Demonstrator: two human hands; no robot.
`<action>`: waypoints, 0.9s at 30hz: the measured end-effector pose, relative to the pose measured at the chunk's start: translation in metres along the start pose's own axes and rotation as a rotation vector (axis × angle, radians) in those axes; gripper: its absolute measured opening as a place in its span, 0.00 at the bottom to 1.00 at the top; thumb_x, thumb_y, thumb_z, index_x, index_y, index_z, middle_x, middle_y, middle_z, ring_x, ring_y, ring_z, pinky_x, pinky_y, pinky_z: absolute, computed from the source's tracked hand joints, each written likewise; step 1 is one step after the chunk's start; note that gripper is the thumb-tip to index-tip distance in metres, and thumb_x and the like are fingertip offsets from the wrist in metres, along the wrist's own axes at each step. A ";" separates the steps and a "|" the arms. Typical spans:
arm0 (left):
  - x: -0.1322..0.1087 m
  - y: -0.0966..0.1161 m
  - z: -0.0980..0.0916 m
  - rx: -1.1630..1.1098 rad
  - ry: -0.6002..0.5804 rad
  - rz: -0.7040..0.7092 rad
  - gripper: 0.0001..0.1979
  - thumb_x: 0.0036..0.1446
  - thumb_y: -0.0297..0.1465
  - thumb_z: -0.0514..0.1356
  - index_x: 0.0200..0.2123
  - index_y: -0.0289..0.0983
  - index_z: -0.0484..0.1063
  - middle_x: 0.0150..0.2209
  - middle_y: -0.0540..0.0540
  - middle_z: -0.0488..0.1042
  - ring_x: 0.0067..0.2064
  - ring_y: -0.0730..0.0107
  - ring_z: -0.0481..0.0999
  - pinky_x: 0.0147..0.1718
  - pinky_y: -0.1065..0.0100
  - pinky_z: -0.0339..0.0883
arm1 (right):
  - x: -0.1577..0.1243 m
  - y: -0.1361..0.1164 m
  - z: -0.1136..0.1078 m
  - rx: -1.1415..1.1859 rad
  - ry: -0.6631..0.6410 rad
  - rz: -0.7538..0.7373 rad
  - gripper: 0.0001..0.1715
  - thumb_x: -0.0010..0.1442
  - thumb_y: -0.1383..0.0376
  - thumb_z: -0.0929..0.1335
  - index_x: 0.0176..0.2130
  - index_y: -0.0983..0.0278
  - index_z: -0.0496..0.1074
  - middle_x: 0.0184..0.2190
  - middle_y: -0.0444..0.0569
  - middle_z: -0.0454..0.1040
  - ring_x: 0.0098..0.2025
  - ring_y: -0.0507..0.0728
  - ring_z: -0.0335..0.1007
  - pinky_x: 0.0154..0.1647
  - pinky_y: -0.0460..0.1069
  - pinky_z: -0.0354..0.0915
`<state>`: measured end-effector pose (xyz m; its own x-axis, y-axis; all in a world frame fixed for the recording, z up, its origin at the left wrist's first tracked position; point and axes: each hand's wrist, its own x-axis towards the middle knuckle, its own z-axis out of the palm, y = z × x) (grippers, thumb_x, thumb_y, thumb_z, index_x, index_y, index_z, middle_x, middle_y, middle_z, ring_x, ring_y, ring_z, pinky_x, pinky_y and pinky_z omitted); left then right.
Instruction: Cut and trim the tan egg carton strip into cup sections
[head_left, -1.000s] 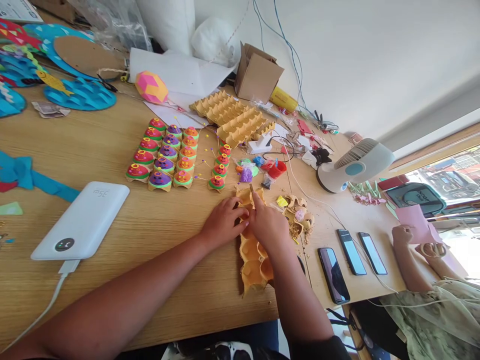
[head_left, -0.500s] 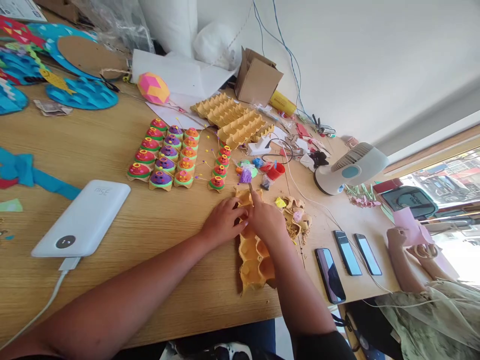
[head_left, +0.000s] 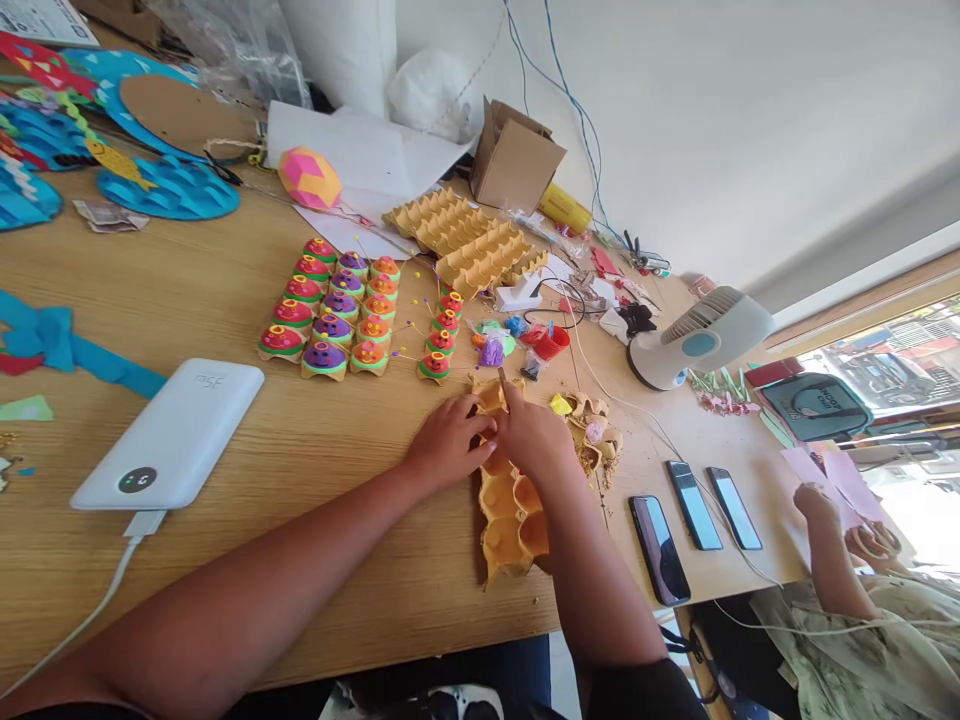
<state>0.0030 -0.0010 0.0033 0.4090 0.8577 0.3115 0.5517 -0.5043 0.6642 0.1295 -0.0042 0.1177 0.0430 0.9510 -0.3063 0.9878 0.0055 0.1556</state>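
A yellow-brown egg carton strip [head_left: 504, 545] with two rows of cups lies lengthwise in front of me on the wooden table. My left hand [head_left: 450, 440] holds it from the left side, fingers bent over the cups. My right hand [head_left: 534, 430] is closed over the carton's far half, pressed close to my left fingers. From its index finger a thin grey blade [head_left: 502, 376] sticks out; the rest of it is hidden in the grip. Torn carton cups and crumbs [head_left: 592, 440] lie just right of my right hand.
Painted caterpillar-like carton strips [head_left: 330, 320] stand left of centre. Uncut egg trays [head_left: 465, 235] and a cardboard box [head_left: 517, 155] are behind. A power bank [head_left: 169, 435] lies left; several phones [head_left: 660, 550], a fan [head_left: 697, 335] and another person's hand [head_left: 817, 502] are right.
My hands and the carton strip have hardly moved. At the right, the other person's hands have shifted with the pink paper and scissors.
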 end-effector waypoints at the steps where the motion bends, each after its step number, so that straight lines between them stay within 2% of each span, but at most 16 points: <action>1: 0.000 0.000 0.000 -0.001 -0.001 0.003 0.07 0.58 0.32 0.62 0.40 0.41 0.78 0.55 0.42 0.69 0.58 0.51 0.69 0.57 0.50 0.67 | -0.004 0.000 0.001 -0.012 0.004 0.003 0.33 0.70 0.61 0.57 0.71 0.64 0.51 0.43 0.59 0.81 0.45 0.64 0.80 0.40 0.52 0.69; 6: 0.000 -0.001 0.001 -0.009 -0.003 0.004 0.08 0.58 0.32 0.63 0.40 0.42 0.78 0.55 0.42 0.69 0.58 0.52 0.69 0.58 0.50 0.67 | -0.021 -0.002 0.009 -0.042 -0.014 0.034 0.36 0.70 0.61 0.58 0.73 0.65 0.48 0.43 0.60 0.81 0.43 0.62 0.80 0.38 0.51 0.68; 11: 0.000 -0.002 0.002 -0.012 -0.004 -0.006 0.07 0.58 0.32 0.63 0.40 0.41 0.78 0.55 0.42 0.69 0.58 0.51 0.68 0.57 0.50 0.67 | 0.000 -0.005 0.006 -0.017 0.010 0.033 0.35 0.69 0.64 0.59 0.71 0.63 0.51 0.43 0.58 0.81 0.44 0.62 0.80 0.40 0.51 0.68; 15: 0.000 -0.001 0.002 -0.005 0.003 -0.007 0.06 0.58 0.33 0.64 0.40 0.42 0.78 0.54 0.42 0.69 0.57 0.51 0.69 0.56 0.51 0.67 | 0.009 0.008 0.001 0.084 -0.002 0.002 0.34 0.68 0.62 0.59 0.71 0.59 0.54 0.45 0.55 0.81 0.46 0.63 0.79 0.41 0.51 0.68; 19: 0.000 -0.001 0.002 -0.010 0.020 0.015 0.07 0.58 0.34 0.64 0.40 0.43 0.78 0.53 0.43 0.69 0.56 0.53 0.69 0.56 0.52 0.67 | -0.012 0.031 0.004 0.230 0.031 -0.022 0.32 0.70 0.59 0.58 0.70 0.49 0.53 0.52 0.49 0.79 0.50 0.61 0.77 0.44 0.51 0.67; 23: 0.000 -0.002 0.002 -0.007 0.020 0.019 0.07 0.58 0.34 0.64 0.40 0.42 0.78 0.53 0.43 0.69 0.56 0.53 0.70 0.57 0.52 0.66 | -0.045 0.043 0.018 0.302 0.131 0.120 0.34 0.71 0.57 0.57 0.72 0.52 0.47 0.53 0.50 0.78 0.46 0.62 0.79 0.41 0.52 0.67; 27: 0.001 -0.002 0.002 -0.002 0.010 0.017 0.08 0.58 0.35 0.64 0.41 0.42 0.79 0.53 0.42 0.69 0.56 0.53 0.70 0.57 0.51 0.66 | -0.068 0.038 0.033 0.340 0.099 0.064 0.32 0.71 0.59 0.58 0.71 0.52 0.51 0.53 0.48 0.79 0.48 0.60 0.78 0.44 0.50 0.67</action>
<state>0.0034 0.0012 0.0011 0.4116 0.8497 0.3295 0.5433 -0.5191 0.6598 0.1689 -0.0792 0.1138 0.1085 0.9715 -0.2109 0.9776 -0.1428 -0.1547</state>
